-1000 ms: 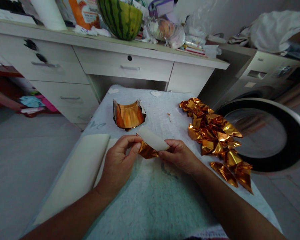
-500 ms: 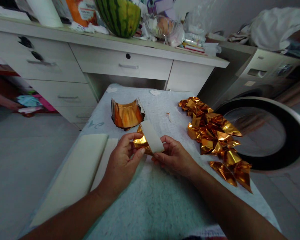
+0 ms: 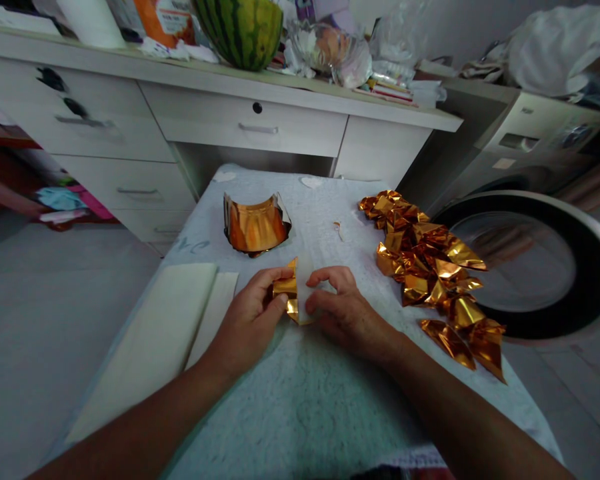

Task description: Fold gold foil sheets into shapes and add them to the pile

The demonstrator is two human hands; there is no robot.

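Note:
Gold foil is pinched between the thumb and fingers of my left hand. A pale white strip lies along the foil's right side. Beside the strip is my right hand, its thumb and forefinger curved apart; its lower fingers are partly hidden. A curved stack of gold foil sheets stands behind my left hand. Folded gold foil pieces form a long pile at the right. White strips lie at the left, one wide stack and one narrower stack.
The cloth-covered table stands before a white drawer counter. On the counter are a cut watermelon and plastic bags. A washing machine with its round door open is at the right. A small scrap lies mid-table.
The foil and white strip have turned more upright. My right thumb and forefinger have come off the strip's lower end and spread apart.

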